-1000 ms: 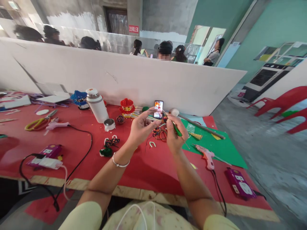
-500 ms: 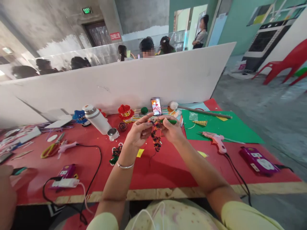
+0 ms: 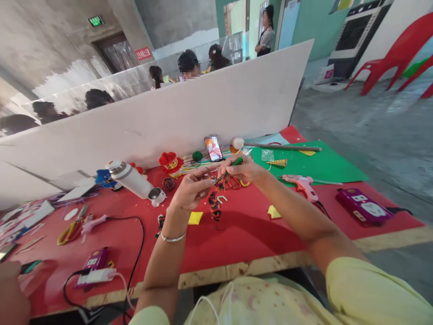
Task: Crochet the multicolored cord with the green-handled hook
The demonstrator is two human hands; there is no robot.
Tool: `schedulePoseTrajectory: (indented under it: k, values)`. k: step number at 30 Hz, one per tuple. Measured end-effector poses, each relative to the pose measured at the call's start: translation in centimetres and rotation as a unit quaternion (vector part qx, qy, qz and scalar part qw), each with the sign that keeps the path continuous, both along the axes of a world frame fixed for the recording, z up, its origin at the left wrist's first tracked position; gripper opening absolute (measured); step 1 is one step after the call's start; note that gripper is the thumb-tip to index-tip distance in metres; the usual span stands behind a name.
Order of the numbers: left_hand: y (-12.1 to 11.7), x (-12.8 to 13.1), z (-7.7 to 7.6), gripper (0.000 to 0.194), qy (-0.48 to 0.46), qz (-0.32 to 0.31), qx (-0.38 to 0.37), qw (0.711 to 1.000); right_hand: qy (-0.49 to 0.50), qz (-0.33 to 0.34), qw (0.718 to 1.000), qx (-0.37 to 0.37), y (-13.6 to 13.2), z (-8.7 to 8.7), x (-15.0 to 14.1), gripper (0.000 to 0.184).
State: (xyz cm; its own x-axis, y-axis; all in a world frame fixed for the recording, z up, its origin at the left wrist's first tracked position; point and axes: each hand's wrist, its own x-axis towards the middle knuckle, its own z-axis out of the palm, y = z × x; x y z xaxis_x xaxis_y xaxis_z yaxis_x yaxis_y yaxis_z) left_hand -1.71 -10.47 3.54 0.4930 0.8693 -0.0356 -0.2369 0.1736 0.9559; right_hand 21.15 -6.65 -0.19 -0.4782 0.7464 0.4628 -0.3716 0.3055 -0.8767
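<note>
My left hand [image 3: 193, 188] pinches the top of a curly crocheted strip [image 3: 215, 206] of black, orange and red yarn, which hangs below the fingers above the red table. Closed around a green-handled crochet hook [image 3: 238, 161], my right hand [image 3: 246, 169] is close beside the left one. The hook slants, its handle end up to the right and its tip down at the yarn by my left fingertips. Exactly how the tip sits in the stitches is too small to tell. Just behind the hands a phone [image 3: 214, 150] leans with its screen lit.
A white thermos [image 3: 130, 179] and dark yarn ball [image 3: 168, 183] stand left, with scissors [image 3: 69, 229] and a purple power socket [image 3: 94, 262]. Rightward are a pink glue gun [image 3: 303, 184], green sheet [image 3: 338, 167] and another purple socket [image 3: 363, 206]. A white partition [image 3: 203, 108] rises behind. Another person's hand [image 3: 13, 284] is lower left.
My right hand has turned, so the hook now slants up to the right instead of lying nearly level. The head view has shifted and tilted a little. The strip still hangs from my left hand.
</note>
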Motion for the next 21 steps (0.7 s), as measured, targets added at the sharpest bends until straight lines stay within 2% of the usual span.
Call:
schedulePoseTrajectory:
  k: [4, 7, 13, 18, 21]
  values:
    - [0.2, 0.0, 0.4, 0.059, 0.055, 0.003, 0.005, 0.998, -0.094, 0.045, 0.994, 0.026, 0.2, 2.3, 1.6, 0.034]
    - [0.4, 0.0, 0.6, 0.061, 0.074, 0.003, 0.02, 0.997, -0.136, 0.058, 0.989, 0.019, 0.0, 3.9, 2.3, 0.038]
    - [0.7, 0.1, 0.3, 0.062, 0.096, 0.005, 0.034, 0.995, -0.17, 0.111, 0.979, 0.011, -0.5, 5.5, 3.0, 0.034]
    - [0.8, 0.1, 0.3, 0.059, 0.097, 0.025, 0.012, 0.995, -0.205, 0.092, 0.974, 0.034, -0.8, 6.4, 3.0, 0.029]
    - [0.8, 0.0, 0.6, 0.057, 0.089, 0.053, 0.007, 0.995, -0.221, 0.035, 0.971, 0.085, -1.6, 6.9, 2.7, 0.027]
